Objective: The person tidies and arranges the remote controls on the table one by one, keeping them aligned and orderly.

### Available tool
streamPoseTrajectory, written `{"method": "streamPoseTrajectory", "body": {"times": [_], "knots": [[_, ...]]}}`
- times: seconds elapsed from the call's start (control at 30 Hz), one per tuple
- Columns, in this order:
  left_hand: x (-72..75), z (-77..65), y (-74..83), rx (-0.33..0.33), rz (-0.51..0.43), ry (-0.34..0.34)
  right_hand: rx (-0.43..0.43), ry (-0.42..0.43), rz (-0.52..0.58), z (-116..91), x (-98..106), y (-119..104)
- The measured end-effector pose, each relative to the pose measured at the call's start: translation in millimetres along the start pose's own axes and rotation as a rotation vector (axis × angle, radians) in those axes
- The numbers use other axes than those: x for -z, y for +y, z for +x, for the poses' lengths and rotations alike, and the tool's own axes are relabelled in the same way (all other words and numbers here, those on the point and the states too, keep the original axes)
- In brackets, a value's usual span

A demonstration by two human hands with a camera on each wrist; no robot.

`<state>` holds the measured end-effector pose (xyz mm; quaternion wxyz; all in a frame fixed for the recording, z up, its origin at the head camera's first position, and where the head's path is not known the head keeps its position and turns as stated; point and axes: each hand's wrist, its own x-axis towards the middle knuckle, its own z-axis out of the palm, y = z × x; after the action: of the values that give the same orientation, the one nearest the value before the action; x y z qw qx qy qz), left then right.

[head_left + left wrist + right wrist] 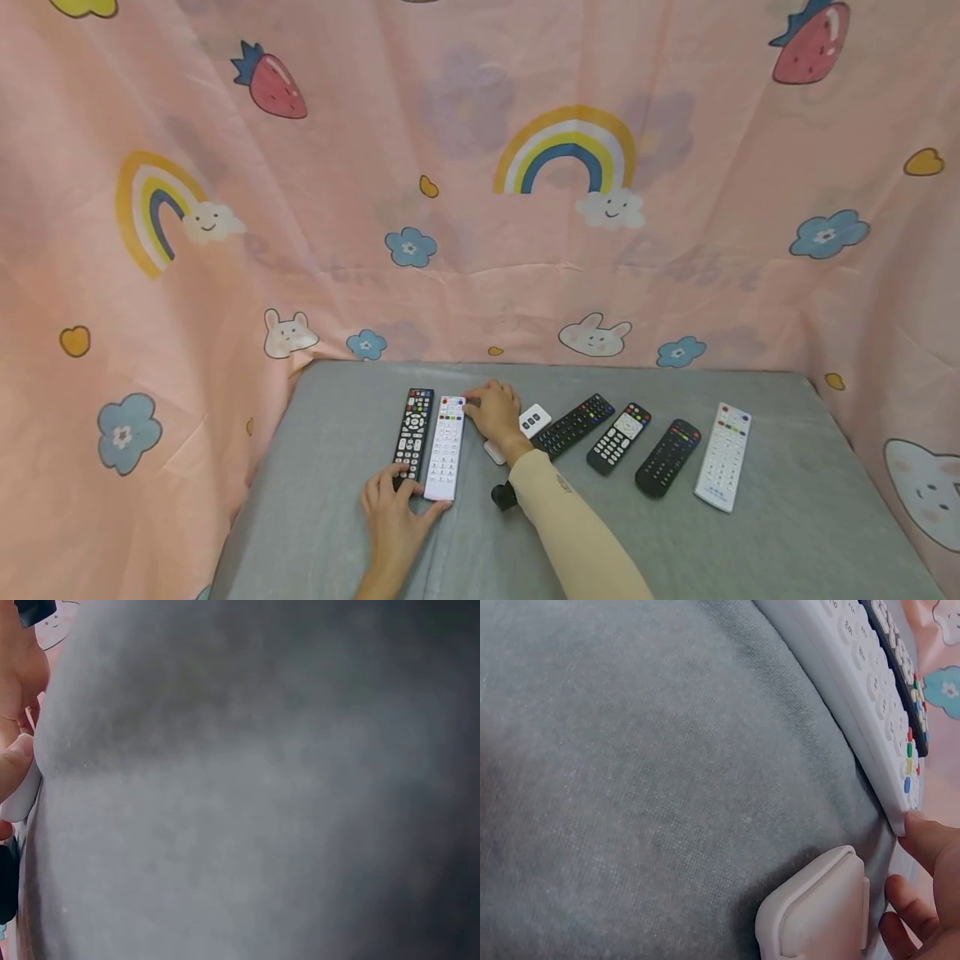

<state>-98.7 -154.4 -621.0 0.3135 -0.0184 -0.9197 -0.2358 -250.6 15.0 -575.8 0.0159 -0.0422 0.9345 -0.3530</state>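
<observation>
- White remote [446,448] lies on the grey cloth [315,533] between both hands.
- Left hand [393,508] has its digits spread, thumb against the white remote's near end, fingers at the neighbouring black remote [415,425]; the left wrist view catches mostly cloth.
- Right hand [495,412] touches the far corner; only the right wrist view shows the other fingers loosely bent, apart from it.
- Small white remote [536,419] is partly covered by the right arm from above; the right wrist view shows its rounded end.
- Only the head view shows four more remotes [619,437] to the right.
- Pink curtain [337,192] hangs behind.
</observation>
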Motion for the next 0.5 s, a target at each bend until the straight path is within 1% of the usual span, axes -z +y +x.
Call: {"method": "streamPoseTrajectory", "body": {"times": [0.2, 0.5], "knots": [[0.4, -0.8, 1.1, 0.017, -0.007, -0.017, -0.001, -0.003, -0.008, 0.5, -3.0, 2.2], [3.2, -0.2, 4.9, 0.079, 0.017, -0.076, 0.01, -0.006, -0.024, 2.2, -3.7, 3.7]]}}
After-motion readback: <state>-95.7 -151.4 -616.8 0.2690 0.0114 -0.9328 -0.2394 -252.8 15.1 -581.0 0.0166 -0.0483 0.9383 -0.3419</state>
